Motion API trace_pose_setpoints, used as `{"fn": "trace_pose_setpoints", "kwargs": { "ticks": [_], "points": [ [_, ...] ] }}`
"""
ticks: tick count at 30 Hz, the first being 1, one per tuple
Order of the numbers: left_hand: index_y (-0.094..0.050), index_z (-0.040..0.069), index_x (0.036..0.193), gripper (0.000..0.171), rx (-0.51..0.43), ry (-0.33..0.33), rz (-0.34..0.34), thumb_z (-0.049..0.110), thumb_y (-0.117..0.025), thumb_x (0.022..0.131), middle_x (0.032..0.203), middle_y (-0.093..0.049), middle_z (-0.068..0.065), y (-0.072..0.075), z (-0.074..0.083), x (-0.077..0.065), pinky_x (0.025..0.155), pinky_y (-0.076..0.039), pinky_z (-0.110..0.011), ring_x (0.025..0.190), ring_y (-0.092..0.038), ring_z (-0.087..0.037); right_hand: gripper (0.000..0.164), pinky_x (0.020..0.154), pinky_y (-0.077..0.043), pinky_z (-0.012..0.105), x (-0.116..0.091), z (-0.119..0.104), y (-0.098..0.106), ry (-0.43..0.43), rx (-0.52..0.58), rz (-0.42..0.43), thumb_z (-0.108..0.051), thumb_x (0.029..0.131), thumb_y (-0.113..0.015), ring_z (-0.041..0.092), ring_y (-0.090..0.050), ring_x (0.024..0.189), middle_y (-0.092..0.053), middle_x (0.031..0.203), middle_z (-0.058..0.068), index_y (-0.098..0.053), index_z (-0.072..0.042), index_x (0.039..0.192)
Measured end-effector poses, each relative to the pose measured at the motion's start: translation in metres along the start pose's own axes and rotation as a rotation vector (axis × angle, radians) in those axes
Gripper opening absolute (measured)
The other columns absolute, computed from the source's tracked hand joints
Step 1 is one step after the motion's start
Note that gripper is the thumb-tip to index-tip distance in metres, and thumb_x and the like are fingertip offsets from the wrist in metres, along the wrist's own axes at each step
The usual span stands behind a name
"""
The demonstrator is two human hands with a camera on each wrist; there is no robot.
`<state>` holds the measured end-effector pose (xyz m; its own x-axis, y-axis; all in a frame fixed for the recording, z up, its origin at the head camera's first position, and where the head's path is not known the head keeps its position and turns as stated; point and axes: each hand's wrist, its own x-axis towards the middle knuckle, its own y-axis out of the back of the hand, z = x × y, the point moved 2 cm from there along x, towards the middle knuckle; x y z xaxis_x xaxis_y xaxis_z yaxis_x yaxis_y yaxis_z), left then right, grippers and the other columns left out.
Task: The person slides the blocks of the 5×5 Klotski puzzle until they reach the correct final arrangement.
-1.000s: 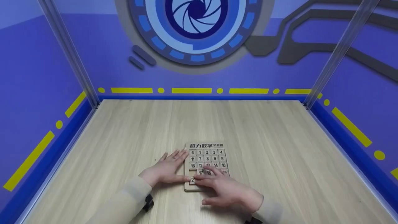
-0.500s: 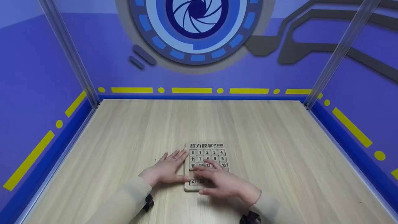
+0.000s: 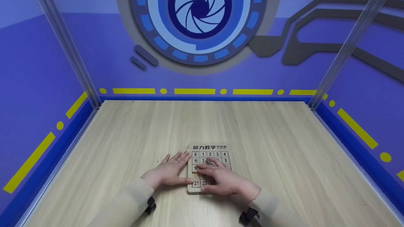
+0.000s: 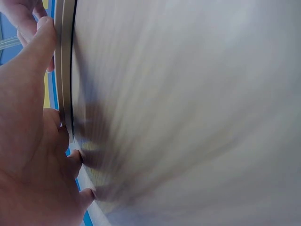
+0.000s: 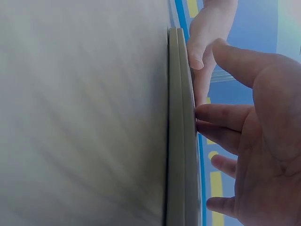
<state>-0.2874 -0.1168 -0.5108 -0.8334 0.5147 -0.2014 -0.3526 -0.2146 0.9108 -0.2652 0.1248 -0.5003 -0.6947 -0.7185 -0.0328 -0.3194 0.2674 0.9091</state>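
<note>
A wooden sliding number puzzle (image 3: 189, 186) lies on the table, its number tiles in rows under a printed heading. My left hand (image 3: 169, 172) rests along its left side with fingers spread, the thumb tip beside tile 21 (image 3: 196, 183). Over the right part of the tiles reaches my right hand (image 3: 225, 181), fingers extended, a fingertip right at tile 16 (image 3: 195, 168). In the right wrist view, two of its fingertips (image 5: 203, 111) meet the top of the puzzle, seen edge-on. A gap shows below tile 16. Several tiles at the right are hidden under this hand.
The wooden table (image 3: 142, 126) reaches back to a blue-purple wall (image 3: 104, 56) with yellow dashes. Side panels and metal posts (image 3: 342, 50) bound it left and right. A dark wrist device (image 3: 249, 216) sits at the right sleeve.
My right hand has moved up the board from the bottom row to around tile 16, uncovering tile 22 and covering tiles in the middle rows. The left hand stays in place.
</note>
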Motion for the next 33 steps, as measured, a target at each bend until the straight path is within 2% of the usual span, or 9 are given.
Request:
{"fn": "trace_pose_setpoints", "kwargs": {
  "ticks": [11,20,25,33],
  "points": [
    [-0.011,0.017,0.167,0.108,0.003,-0.009,0.000,0.079,-0.054,0.089,0.175,-0.010,-0.006,0.001,0.001,-0.001,0.129,-0.008,-0.065,0.161,-0.013,-0.035,0.069,0.122,-0.028,0.069,-0.009,-0.006,-0.003,0.045,-0.044,-0.002,-0.058,0.094,-0.065,0.037,-0.024,0.157,-0.041,0.165,-0.005,-0.053,-0.020,0.150],
    [-0.011,0.016,0.167,0.108,0.012,-0.006,0.002,0.078,-0.054,0.089,0.175,-0.011,-0.007,0.001,0.002,0.000,0.129,-0.008,-0.065,0.161,-0.013,-0.035,0.070,0.115,-0.027,0.079,-0.019,-0.011,-0.004,0.053,-0.051,-0.001,-0.057,0.094,-0.067,0.035,-0.026,0.157,-0.042,0.164,-0.008,-0.051,-0.022,0.152],
    [-0.011,0.016,0.167,0.108,0.007,-0.006,0.001,0.078,-0.054,0.089,0.175,-0.011,-0.006,0.001,0.002,0.000,0.129,-0.008,-0.065,0.161,-0.013,-0.035,0.068,0.118,-0.029,0.075,-0.015,-0.010,0.001,0.060,-0.032,-0.007,-0.056,0.095,-0.065,0.037,-0.025,0.157,-0.044,0.164,-0.005,-0.053,-0.020,0.151],
    [-0.011,0.017,0.167,0.109,0.007,-0.002,0.002,0.079,-0.054,0.088,0.175,-0.010,-0.005,0.001,0.001,0.000,0.129,-0.007,-0.065,0.162,-0.012,-0.034,0.072,0.124,-0.022,0.068,0.004,0.001,0.010,-0.038,0.016,0.010,-0.052,0.096,-0.065,0.040,-0.015,0.160,-0.034,0.168,0.000,-0.046,-0.017,0.156]
  ]
}}
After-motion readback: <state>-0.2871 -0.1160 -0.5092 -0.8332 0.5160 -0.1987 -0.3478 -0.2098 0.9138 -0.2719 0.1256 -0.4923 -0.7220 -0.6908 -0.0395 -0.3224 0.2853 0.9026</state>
